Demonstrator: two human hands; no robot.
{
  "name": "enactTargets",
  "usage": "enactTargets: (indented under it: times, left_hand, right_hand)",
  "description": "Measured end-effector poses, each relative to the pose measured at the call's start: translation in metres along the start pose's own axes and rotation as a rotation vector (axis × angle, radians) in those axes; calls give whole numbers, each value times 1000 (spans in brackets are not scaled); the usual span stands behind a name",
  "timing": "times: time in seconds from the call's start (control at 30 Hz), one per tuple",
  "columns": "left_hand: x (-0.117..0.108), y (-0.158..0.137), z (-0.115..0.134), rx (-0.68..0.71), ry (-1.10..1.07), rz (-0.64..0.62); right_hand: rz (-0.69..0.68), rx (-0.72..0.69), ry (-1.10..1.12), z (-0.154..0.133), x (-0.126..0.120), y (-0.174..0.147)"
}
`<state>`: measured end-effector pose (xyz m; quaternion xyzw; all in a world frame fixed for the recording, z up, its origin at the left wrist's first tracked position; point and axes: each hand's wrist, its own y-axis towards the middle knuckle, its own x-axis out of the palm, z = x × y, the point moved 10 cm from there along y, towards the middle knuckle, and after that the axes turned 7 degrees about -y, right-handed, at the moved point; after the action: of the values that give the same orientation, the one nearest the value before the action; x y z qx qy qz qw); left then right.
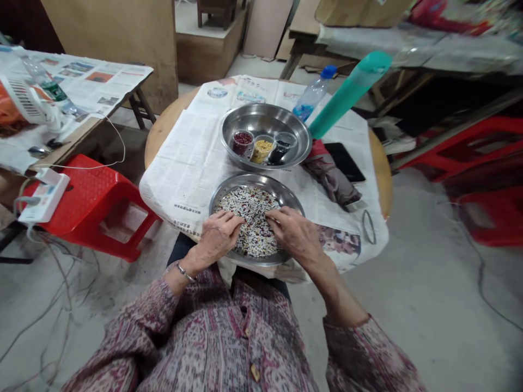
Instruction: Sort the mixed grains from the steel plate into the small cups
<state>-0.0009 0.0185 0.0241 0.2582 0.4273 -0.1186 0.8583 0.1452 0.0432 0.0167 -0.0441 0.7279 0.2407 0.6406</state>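
A shallow steel basin (298, 204) near the table's front edge holds a spread of mixed grains (255, 239), white with dark, red and yellow bits. Over its left side is my left hand (218, 237), fingers curled with their tips down at the grains. My right hand (295, 235) reaches in from the right, thumb and fingers pinched together; anything between them is too small to make out. Just behind stands a second steel basin (265, 115) with three clear cups: red beans (242, 139), yellow beans (262, 147) and black beans (281, 148).
Newspaper (183, 158) covers the round table. Right of the back basin are a plastic bottle (312, 92), a green tube (351, 92), a grey-and-red cloth (333, 177) and a dark flat device (345, 161). A power strip (44, 196) rests on a red stool (98, 201) at left.
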Motion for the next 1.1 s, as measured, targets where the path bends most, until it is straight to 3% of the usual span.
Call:
enactTargets:
  times: [0.17, 0.37, 0.47, 0.6, 0.77, 1.1]
  left_hand:
    - [6, 0, -2, -13, 37, -29]
    - [11, 1, -4, -42, 70, -58]
    - [8, 0, -5, -71, 80, -34]
    - [8, -1, -5, -96, 127, -19]
    - [8, -1, -5, -109, 122, -36]
    - [10, 1, -5, -108, 97, -88]
  right_hand:
    - [-110, 50, -70, 2, -2, -21]
    - [-266, -66, 310, -48, 24, -17]
    - [-216, -67, 384, -54, 30, 6]
    - [-71, 3, 274, -35, 25, 35]
    - [3, 93, 164, -12, 19, 35]
    - [-171, -251, 377, -62, 8, -18]
